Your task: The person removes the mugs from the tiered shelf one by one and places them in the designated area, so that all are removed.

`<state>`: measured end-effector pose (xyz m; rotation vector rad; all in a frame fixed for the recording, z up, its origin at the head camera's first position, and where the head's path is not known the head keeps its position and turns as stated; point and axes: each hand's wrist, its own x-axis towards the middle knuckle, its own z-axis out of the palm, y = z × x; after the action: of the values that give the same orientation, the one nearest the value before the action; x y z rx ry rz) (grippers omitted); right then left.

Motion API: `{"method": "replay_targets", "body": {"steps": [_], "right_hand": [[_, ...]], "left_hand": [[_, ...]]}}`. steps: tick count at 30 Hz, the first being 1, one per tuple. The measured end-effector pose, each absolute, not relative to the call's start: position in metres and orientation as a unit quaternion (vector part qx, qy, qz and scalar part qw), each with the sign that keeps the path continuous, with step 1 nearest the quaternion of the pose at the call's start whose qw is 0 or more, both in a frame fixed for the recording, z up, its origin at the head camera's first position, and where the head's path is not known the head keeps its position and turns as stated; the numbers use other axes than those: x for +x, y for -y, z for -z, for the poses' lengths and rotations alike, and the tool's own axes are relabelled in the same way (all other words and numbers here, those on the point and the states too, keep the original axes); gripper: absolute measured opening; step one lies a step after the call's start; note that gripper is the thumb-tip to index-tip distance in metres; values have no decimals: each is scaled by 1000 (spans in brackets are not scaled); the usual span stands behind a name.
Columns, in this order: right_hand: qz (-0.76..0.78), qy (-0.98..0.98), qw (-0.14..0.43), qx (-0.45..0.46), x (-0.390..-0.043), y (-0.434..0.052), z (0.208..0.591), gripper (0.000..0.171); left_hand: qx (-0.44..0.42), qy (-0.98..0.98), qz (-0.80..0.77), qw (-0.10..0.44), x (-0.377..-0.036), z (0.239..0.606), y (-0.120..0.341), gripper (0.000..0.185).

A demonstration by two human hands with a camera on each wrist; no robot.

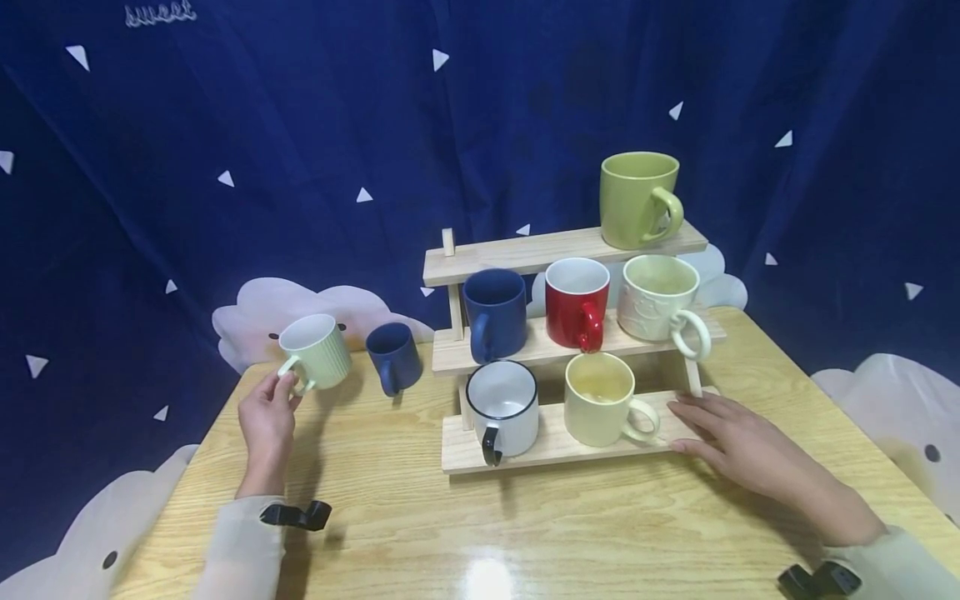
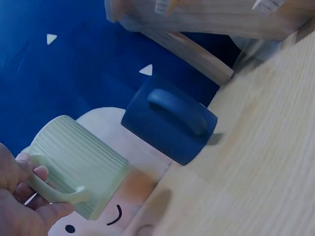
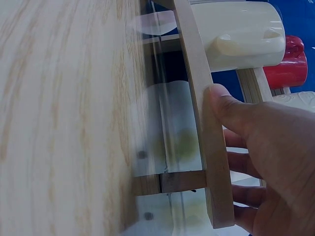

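Working over a wooden table [image 1: 390, 517], with a three-tier wooden rack [image 1: 517, 461] between 12 and 1 o'clock. Holding a ribbed pale green mug [image 1: 324, 358] well apart from the rack, out at 9 o'clock from it, apparently lifted off the table and far nearer to the left hand [image 1: 267, 417] than to the right; at about 1 o'clock from that left hand, tilted, with its long axis roughly from 11 to 5, rim toward 11, handle [image 2: 64, 197] toward 7. Separated from the rack by a small navy mug [image 1: 395, 360], near the green one at 3 o'clock. Pinching that handle between thumb and curled fingers of the left hand. Resting the right hand [image 1: 731, 437] at the 3 o'clock end of the rack's lowest shelf, with fingers loosely spread and apart from the thumb, and with a yellow mug [image 1: 588, 421] nearest, between 9 and 10 o'clock
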<state>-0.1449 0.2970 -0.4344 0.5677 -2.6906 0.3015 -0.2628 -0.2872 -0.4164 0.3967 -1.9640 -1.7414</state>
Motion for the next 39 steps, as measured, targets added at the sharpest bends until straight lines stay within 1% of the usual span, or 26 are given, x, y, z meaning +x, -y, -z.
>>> {"method": "replay_targets", "body": {"steps": [9, 15, 19, 24, 39], "right_hand": [[-111, 956, 184, 201, -145, -297, 435, 54], [-107, 956, 183, 202, -146, -296, 436, 53], [-104, 956, 183, 203, -146, -297, 436, 54], [-103, 957, 184, 201, -146, -298, 435, 54], [-96, 955, 191, 206, -147, -299, 437, 55]], "left_hand": [[159, 737, 614, 233, -270, 433, 290, 38], [166, 739, 601, 257, -272, 447, 289, 37], [168, 747, 587, 263, -275, 456, 287, 36], [167, 751, 588, 248, -278, 465, 281, 37], [171, 732, 608, 255, -279, 477, 275, 34]]}}
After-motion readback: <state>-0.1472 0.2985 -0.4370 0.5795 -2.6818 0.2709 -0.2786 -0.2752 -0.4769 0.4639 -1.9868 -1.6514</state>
